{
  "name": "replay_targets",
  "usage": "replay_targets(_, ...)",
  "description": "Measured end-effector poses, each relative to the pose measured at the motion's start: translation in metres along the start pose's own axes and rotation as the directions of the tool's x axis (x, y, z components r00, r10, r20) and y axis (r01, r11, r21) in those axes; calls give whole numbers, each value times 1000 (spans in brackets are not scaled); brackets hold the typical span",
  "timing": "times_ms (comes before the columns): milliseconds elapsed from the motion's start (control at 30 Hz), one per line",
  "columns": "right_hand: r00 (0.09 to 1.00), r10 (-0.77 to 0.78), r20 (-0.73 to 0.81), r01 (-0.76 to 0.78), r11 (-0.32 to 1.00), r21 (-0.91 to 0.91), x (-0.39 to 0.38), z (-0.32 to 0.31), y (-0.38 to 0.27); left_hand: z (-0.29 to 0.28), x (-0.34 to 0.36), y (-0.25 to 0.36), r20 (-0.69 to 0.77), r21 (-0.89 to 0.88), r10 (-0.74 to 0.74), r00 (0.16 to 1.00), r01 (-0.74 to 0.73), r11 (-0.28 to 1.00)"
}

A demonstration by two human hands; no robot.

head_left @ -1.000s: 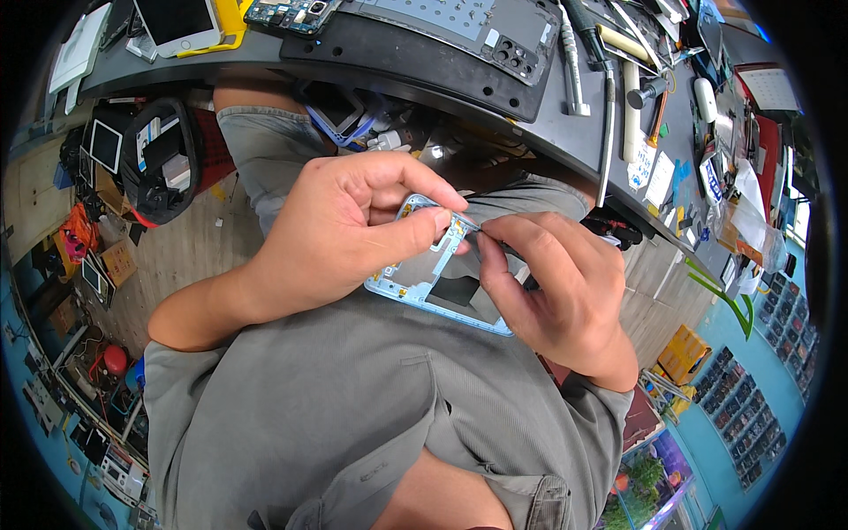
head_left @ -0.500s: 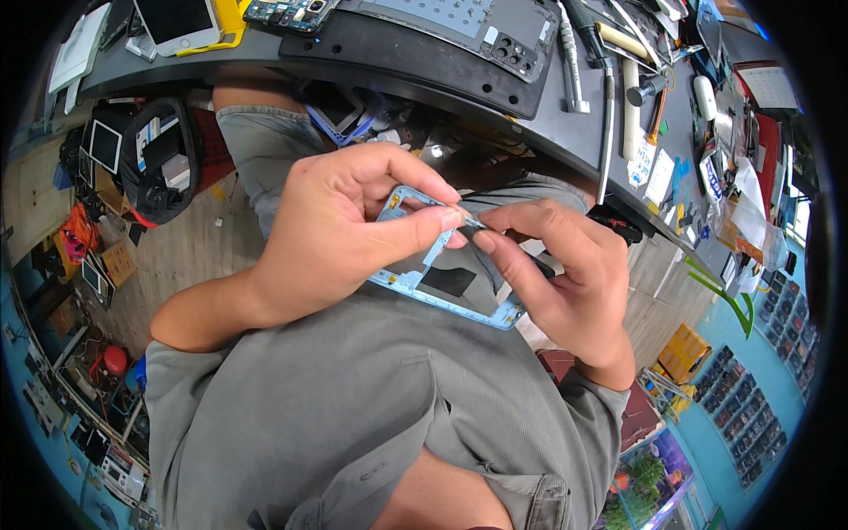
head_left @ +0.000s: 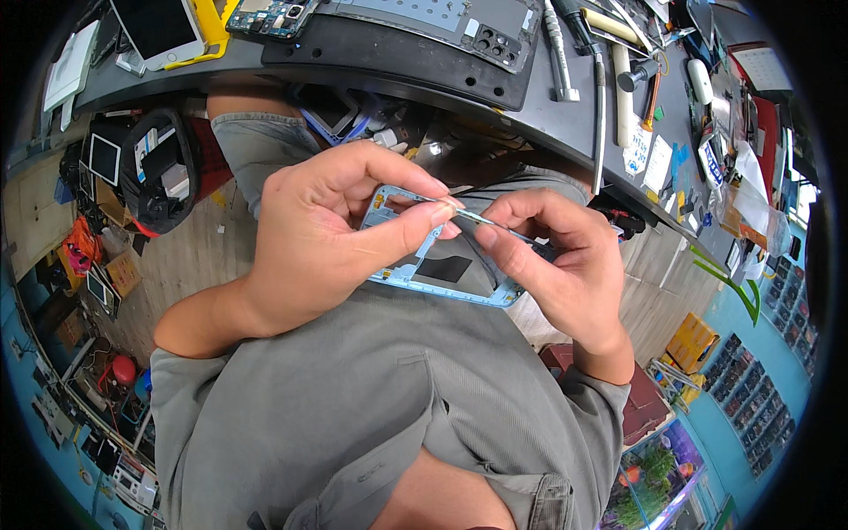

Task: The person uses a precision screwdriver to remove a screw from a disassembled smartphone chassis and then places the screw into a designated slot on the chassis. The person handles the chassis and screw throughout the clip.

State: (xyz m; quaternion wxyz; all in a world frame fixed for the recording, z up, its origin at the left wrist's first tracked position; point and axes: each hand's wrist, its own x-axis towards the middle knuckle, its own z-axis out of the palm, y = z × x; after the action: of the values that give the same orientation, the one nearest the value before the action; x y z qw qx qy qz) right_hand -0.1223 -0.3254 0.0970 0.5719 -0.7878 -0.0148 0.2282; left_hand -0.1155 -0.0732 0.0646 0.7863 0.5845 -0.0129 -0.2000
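Observation:
A light blue phone mid-frame (head_left: 439, 291), open in its middle, is tilted in front of my chest. My left hand (head_left: 331, 216) pinches its far long edge between thumb and fingertips. My right hand (head_left: 565, 256) is closed on the same edge a little further right, thumb and forefinger together. Small yellow contacts show at the frame's left end. The fingers of my right hand cover its right end, and whether they also pinch a smaller part there I cannot make out.
Beyond my hands runs the dark bench edge, with a black work mat (head_left: 397, 71) bearing a phone housing (head_left: 433, 22). A circuit board (head_left: 274, 16) and a white tablet (head_left: 159, 31) lie left; a hammer (head_left: 638, 75) and other tools lie right. A black bin (head_left: 159, 168) stands on the floor.
The phone frame's near edge has risen slightly, and its far edge now runs straighter between my hands. My left hand has shifted a little left. Both hands keep their pinch.

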Motion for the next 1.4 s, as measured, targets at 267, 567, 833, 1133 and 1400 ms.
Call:
replay_targets(267,997,73,-9,-73,995,68,-2,3,3,1,-2,-2,-24,13,49,999,-48,999)
replay_targets(567,996,-79,-47,76,994,-73,-1,8,7,1,-3,-5,-32,65,77,997,-74,995)
replay_targets(833,878,-475,-63,437,847,-302,8,6,13,-6,-2,-2,50,-52,-5,999,8,999)
replay_targets(1133,824,-566,-43,531,795,-294,12,4,19,-9,2,0,124,6,43,991,-44,999)
replay_targets(1400,877,-480,-32,459,855,-243,8,4,14,-8,1,3,113,3,26,993,-27,1000)
